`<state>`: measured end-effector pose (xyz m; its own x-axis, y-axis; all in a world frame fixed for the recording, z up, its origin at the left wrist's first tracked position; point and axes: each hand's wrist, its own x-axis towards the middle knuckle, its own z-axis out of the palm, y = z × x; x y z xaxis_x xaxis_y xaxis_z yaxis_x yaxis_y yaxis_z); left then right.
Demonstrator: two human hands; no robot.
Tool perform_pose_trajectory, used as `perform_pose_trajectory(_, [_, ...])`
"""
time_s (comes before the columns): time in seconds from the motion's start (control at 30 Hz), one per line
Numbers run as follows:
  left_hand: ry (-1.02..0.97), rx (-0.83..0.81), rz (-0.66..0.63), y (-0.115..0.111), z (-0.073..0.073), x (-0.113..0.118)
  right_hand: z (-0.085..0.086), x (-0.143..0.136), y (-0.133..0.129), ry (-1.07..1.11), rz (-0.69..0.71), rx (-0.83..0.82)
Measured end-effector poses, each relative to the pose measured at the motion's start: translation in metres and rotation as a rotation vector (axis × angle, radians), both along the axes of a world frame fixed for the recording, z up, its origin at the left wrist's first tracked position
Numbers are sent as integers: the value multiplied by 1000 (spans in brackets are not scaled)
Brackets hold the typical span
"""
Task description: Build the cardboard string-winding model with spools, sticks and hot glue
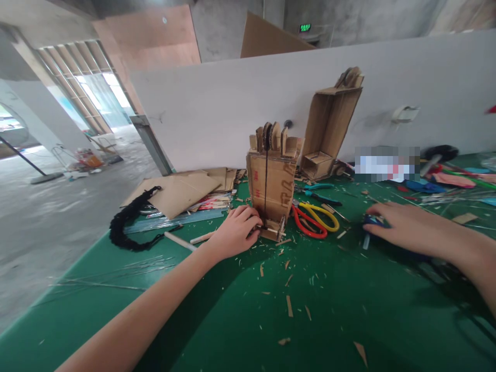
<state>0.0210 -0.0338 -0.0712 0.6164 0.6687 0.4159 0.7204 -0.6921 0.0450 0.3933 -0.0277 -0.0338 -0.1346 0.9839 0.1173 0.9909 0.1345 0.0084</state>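
Observation:
An upright cardboard structure [277,181] stands on the green table, with round cardboard discs on top and a black cord running down its front. My left hand [241,231] is closed on the lower left part of this structure, by a thin stick at its base. My right hand [377,219] is closed round a dark blue tool [374,221] with a pale tip, at the right; the fingers hide part of it. Between the hands lie scissors with red and yellow handles [320,219]. Teal-handled pliers [318,191] rest just behind them.
A taller open cardboard frame [331,126] stands behind, near the white partition [217,113]. Black fuzzy yarn [120,232], cardboard sheets [186,188] and white sticks [180,241] lie at the left. Cardboard scraps [289,306] litter the front; coloured materials [451,179] lie far right.

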Motion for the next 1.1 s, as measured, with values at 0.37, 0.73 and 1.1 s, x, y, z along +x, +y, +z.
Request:
perform_pose_trajectory(0.37, [23,10,-13,3,-3,-4,-26,-50,-5,69,184,-288])
perform_pose_trajectory(0.73, [19,14,-46,4,-5,-4,-13,-84,-17,302,307,-261])
perform_pose_trajectory(1.1, [18,13,47,-4,-4,7,-41,-143,-34,428,619,128])
